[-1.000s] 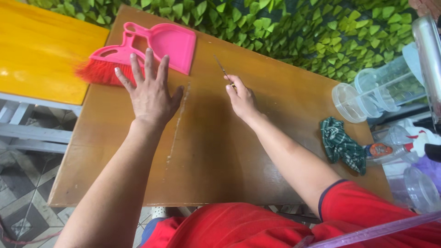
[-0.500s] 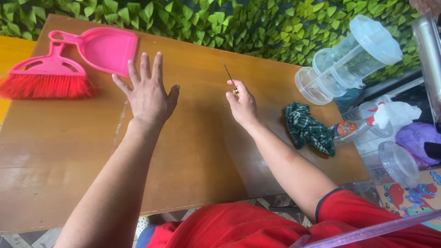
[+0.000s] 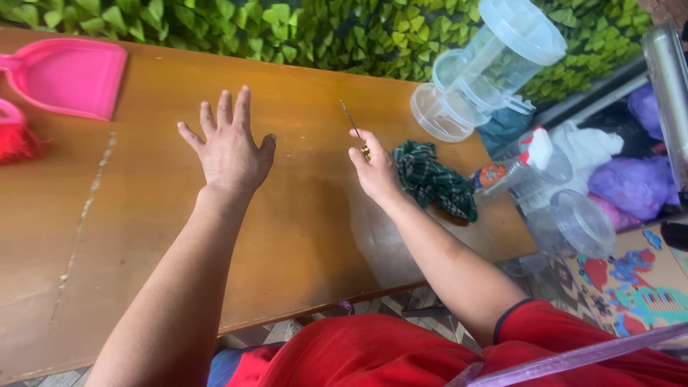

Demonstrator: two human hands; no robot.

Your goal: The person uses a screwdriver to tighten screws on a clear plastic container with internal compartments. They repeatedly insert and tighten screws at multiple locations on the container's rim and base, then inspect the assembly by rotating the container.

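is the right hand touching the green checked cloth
Cannot tell. In the head view the right hand, holding a thin tool, sits right against the green checked cloth, with no clear gap or contact visible.

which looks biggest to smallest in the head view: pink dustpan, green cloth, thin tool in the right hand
1. Dustpan, though cut off at the frame edge.
2. Cloth.
3. Tool, pinched in the right hand.

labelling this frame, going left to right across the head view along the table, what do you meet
red brush → pink dustpan → left hand flat on the table → right hand holding a thin tool → green checked cloth → spray bottle
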